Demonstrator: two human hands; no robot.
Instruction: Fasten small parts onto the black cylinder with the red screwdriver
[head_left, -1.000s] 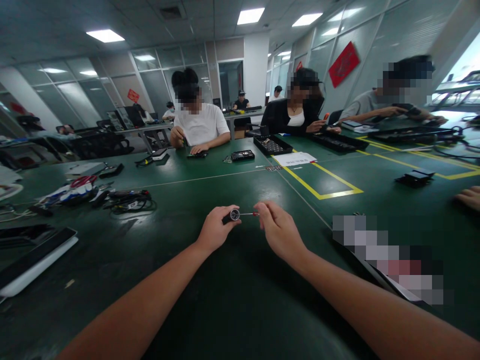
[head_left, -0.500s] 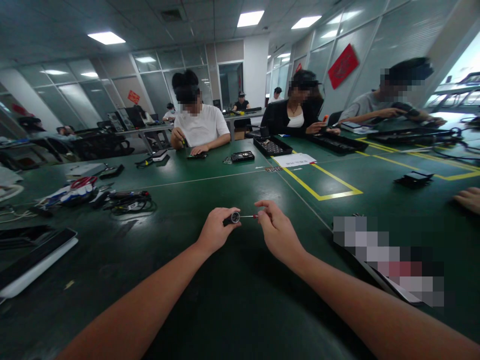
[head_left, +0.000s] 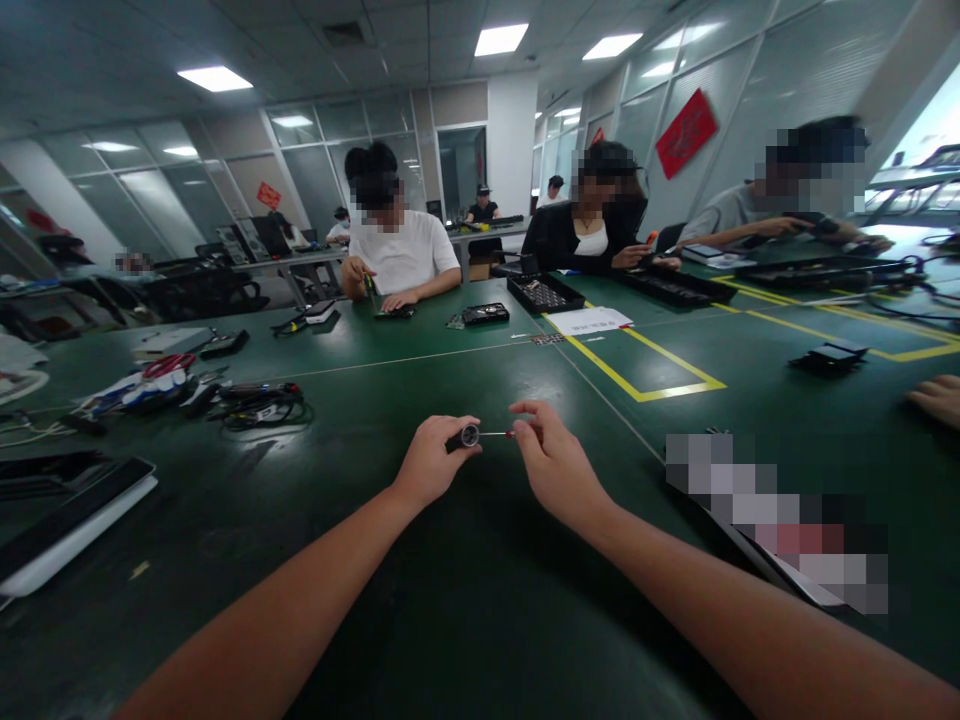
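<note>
Over the green table (head_left: 450, 620), my left hand (head_left: 429, 462) is closed around a small black cylinder (head_left: 469, 436), whose round, grey-ringed end faces me. What exactly the cylinder is, I cannot make out. My right hand (head_left: 561, 468) pinches a thin screwdriver (head_left: 496, 434) by its red handle, mostly covered by the fingers. Its slim metal shaft points left and its tip meets the side of the cylinder; whether it goes inside is hidden.
Coiled black cables (head_left: 262, 405) lie to the left, near a black-and-white case (head_left: 82, 520). Yellow tape (head_left: 679, 390) marks the table ahead. A black tray (head_left: 546, 292) and a hard drive (head_left: 485, 314) are farther off. Several people work opposite; another person's hand (head_left: 937, 400) rests at right.
My hands stay almost in place, with the cylinder's end turned very slightly. Across the table, the person in white has shifted the hand holding a yellowish tool.
</note>
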